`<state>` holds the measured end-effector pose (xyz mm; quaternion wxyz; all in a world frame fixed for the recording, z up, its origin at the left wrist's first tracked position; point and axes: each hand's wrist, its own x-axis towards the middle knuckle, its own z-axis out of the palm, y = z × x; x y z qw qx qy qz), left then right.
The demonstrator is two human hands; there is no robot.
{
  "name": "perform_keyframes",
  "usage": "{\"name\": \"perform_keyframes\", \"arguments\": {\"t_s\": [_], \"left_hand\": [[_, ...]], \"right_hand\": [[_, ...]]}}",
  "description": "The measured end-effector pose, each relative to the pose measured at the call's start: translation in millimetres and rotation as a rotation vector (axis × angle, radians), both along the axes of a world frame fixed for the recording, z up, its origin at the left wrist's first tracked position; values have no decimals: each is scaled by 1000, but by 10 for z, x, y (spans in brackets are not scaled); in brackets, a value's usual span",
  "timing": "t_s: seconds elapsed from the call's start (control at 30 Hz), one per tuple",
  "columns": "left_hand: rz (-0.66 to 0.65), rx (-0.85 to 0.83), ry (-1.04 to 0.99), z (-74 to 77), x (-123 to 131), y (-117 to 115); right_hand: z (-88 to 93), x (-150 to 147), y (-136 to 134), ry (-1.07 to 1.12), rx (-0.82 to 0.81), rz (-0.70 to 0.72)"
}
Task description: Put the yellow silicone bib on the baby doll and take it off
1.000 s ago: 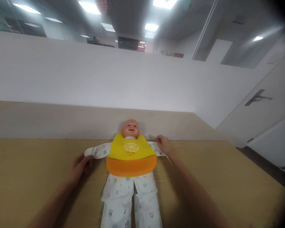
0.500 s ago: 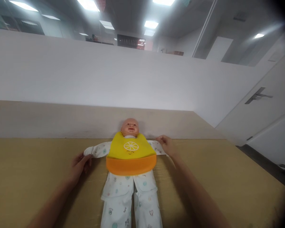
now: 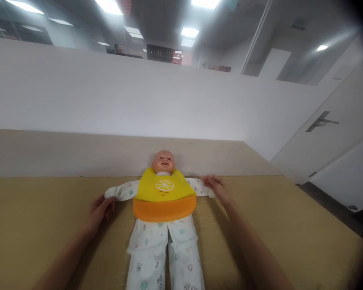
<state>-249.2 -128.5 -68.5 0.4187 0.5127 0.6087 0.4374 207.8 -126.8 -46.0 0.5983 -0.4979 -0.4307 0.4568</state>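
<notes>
A baby doll [image 3: 163, 162] lies on its back on a tan board [image 3: 39, 233], arms spread, dressed in a white printed sleepsuit [image 3: 157, 245]. Over its chest sits a yellow silicone bib [image 3: 165, 191] with an orange catch pocket [image 3: 165, 210] and a citrus-slice motif. My left hand [image 3: 100, 213] is curled against the end of the doll's sleeve [image 3: 121, 192]. My right hand [image 3: 215, 187] rests its fingers on the other sleeve's cuff [image 3: 204, 188]. Neither hand grips anything that I can see.
A beige panel [image 3: 78, 157] rises behind the board, backed by a white wall [image 3: 109, 92]. A white door with a metal handle [image 3: 322, 121] stands at the right. Dark floor [image 3: 329, 197] shows beyond the board's right edge.
My right hand has slid slightly outward along the sleeve toward the cuff's end. The whole view has drifted a little, and the doll and my left hand have not visibly moved.
</notes>
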Motion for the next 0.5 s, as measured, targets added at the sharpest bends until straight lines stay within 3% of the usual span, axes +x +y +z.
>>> {"name": "perform_keyframes", "arguments": {"t_s": [0.23,0.33,0.43,0.5], "left_hand": [[-9,19,-9,37,18,-13],[-9,24,-9,20,14,0],[-4,32,-28,8,9,8],[-4,34,-31,10,7,4]], "right_hand": [[86,-27,-58,15,-3,62],[65,-7,-34,-223,18,24],[-7,67,19,-542,7,-126],[-50,132,41,-608,-26,-211]]}}
